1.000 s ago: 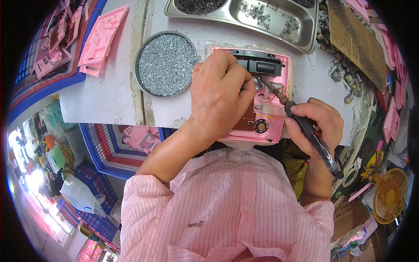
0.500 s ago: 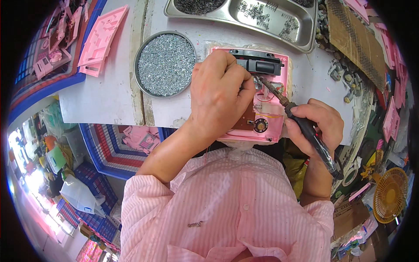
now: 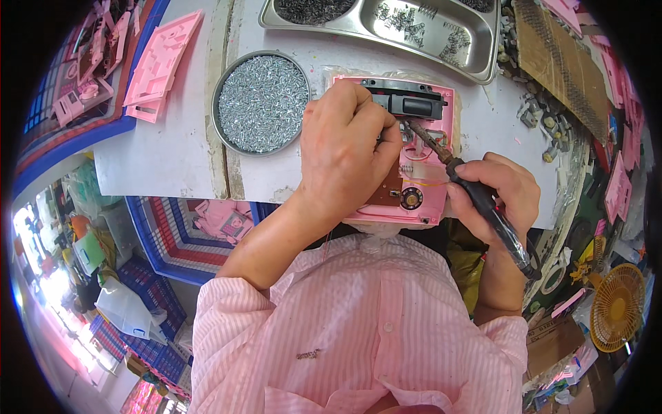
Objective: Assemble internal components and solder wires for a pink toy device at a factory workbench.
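A pink plastic housing (image 3: 436, 186) lies on the bench in front of me, with a black part (image 3: 416, 105) along its far side. A round speaker-like piece (image 3: 412, 199) and thin wires sit in its near half. My right hand (image 3: 498, 193) is closed around the black handle of a soldering iron (image 3: 476, 195), whose metal tip reaches into the housing below the black part. My left hand (image 3: 350, 141) covers the left of the housing, its fingers pinched close to the iron's tip. Whatever those fingers hold is hidden.
Left of the housing stands a round tin of small metal screws (image 3: 262, 103). A steel tray (image 3: 386, 34) with springs is at the back. Pink casings (image 3: 162, 65) and a blue basket (image 3: 172, 269) lie to the left. Brown cardboard (image 3: 562, 69) and a yellow fan (image 3: 617, 307) are on the right.
The soldering iron and my right hand have shifted very slightly, with the tip still at about the same spot. My left hand stays in place.
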Tool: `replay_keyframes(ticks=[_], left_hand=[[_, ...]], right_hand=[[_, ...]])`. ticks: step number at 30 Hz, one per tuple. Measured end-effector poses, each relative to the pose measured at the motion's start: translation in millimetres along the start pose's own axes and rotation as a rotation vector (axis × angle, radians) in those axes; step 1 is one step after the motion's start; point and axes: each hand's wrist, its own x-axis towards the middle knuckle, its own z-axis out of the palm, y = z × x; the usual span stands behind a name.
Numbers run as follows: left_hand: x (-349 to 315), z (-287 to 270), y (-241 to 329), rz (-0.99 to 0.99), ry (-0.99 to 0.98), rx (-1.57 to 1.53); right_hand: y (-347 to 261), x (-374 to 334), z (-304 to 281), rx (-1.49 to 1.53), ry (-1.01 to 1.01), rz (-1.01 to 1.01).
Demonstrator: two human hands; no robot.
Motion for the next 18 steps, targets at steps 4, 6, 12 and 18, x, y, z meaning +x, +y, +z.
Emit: replay_keyframes(ticks=[4, 6, 12, 18], left_hand=[[0.4, -0.4, 0.3, 0.001, -0.001, 0.000], [0.3, -0.3, 0.1, 0.001, -0.001, 0.001], [0.6, -0.5, 0.9, 0.000, 0.000, 0.001], [-0.3, -0.2, 0.7, -0.005, 0.004, 0.004]], right_hand=[[-0.6, -0.6, -2.8, 0.005, -0.002, 0.005], [-1.4, -0.7, -3.9, 0.014, -0.008, 0.005], [-1.3, -3.8, -3.7, 0.024, -0.013, 0.014], [-1.7, -3.5, -5.2, 0.014, -0.008, 0.014]])
